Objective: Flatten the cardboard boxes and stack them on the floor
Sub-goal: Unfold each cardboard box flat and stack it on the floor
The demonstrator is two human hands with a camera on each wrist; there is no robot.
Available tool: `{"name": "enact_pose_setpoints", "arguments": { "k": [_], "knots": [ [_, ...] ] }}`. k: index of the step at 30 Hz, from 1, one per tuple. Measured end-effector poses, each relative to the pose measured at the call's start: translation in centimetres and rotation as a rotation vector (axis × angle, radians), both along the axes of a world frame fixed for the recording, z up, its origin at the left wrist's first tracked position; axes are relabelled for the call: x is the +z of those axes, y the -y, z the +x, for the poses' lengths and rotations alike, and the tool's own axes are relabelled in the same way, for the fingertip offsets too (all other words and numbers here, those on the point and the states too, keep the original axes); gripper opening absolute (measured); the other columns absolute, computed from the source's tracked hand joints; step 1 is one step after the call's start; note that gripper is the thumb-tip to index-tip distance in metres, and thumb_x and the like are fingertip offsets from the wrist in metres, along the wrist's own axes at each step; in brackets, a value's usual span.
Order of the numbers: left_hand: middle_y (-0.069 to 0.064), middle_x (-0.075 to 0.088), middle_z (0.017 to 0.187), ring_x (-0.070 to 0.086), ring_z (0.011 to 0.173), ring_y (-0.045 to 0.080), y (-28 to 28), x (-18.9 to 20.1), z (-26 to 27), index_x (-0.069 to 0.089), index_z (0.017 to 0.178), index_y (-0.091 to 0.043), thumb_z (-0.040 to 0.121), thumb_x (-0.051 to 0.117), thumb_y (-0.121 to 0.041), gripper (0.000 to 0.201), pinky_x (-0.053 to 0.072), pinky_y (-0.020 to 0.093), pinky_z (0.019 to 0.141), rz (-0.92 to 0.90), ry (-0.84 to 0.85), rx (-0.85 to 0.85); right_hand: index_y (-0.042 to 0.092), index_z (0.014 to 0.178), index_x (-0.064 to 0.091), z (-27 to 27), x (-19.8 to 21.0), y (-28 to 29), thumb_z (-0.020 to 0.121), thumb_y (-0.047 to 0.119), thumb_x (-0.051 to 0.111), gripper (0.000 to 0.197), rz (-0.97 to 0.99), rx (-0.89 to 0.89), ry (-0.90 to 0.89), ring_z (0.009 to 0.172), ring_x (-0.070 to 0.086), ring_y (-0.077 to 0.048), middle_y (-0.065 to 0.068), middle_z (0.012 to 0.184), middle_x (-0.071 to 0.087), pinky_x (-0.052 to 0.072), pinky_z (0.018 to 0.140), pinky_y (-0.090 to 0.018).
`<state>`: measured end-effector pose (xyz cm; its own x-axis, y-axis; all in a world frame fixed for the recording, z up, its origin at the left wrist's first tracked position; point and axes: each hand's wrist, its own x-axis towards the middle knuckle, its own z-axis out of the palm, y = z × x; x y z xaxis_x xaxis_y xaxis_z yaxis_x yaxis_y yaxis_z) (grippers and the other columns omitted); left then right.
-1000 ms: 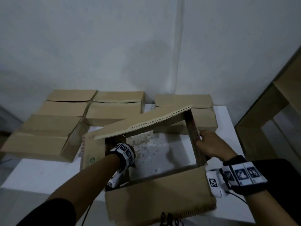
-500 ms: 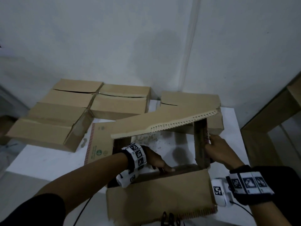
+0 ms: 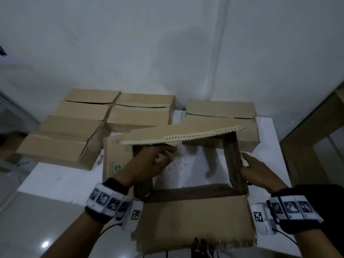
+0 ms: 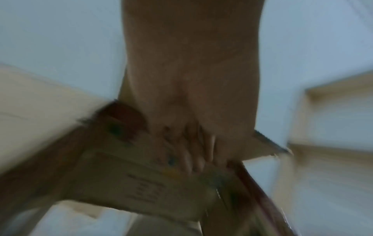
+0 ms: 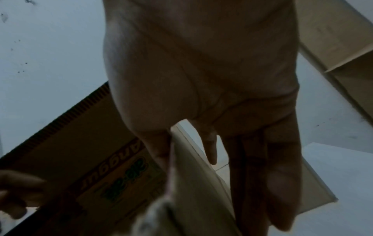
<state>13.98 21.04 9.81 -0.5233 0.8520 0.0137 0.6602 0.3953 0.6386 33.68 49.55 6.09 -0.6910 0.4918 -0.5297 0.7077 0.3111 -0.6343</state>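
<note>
An open-ended cardboard box [image 3: 195, 218] stands on the white table [image 3: 55, 179], and I look down through it. Its near flap hangs toward me and its far flap [image 3: 167, 136] juts out over the opening. My left hand [image 3: 149, 164] is inside the box under that far flap. In the blurred left wrist view its straight fingers [image 4: 191, 151] lie against a printed panel [image 4: 141, 183]. My right hand [image 3: 255, 170] grips the box's right wall [image 3: 233, 159]. The right wrist view shows the thumb on one face of the wall's edge [image 5: 191, 175] and the fingers [image 5: 262, 175] on the other.
Several closed cardboard boxes [image 3: 74, 131] [image 3: 141, 112] [image 3: 219, 110] stand along the back of the table against the pale wall. A wooden shelf unit [image 3: 307, 146] stands to the right. Grey floor [image 3: 37, 220] shows at the lower left.
My left hand has left the box's near bottom edge and gone up and away from me, under the far flap. The right hand keeps its grip on the right wall.
</note>
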Motion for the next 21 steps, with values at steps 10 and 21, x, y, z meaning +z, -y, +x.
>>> {"name": "enact_pose_setpoints", "arguments": {
  "k": [10, 21],
  "knots": [
    [0.018, 0.045, 0.143, 0.042, 0.133, 0.035, 7.2, -3.5, -5.9, 0.036, 0.146, -0.012, 0.069, 0.053, -0.083, 0.106, 0.040, 0.047, 0.106, -0.054, -0.249, 0.722, 0.040, 0.145, 0.022, 0.7, -1.0, 0.5, 0.018, 0.063, 0.092, 0.147, -0.399, -0.164, -0.183, 0.107, 0.059, -0.018, -0.002, 0.122, 0.059, 0.049, 0.084, -0.034],
    [0.013, 0.066, 0.079, 0.051, 0.061, 0.007, 4.7, 2.4, -8.8, 0.069, 0.093, 0.000, 0.094, 0.055, -0.043, 0.046, 0.036, 0.018, 0.057, 0.091, -0.142, 0.498, 0.025, 0.132, 0.047, 1.5, 2.5, -0.8, 0.062, 0.043, 0.084, 0.081, -0.026, -0.241, -0.452, 0.107, 0.062, -0.015, 0.009, 0.118, 0.063, 0.055, 0.091, -0.043]
  ]
}}
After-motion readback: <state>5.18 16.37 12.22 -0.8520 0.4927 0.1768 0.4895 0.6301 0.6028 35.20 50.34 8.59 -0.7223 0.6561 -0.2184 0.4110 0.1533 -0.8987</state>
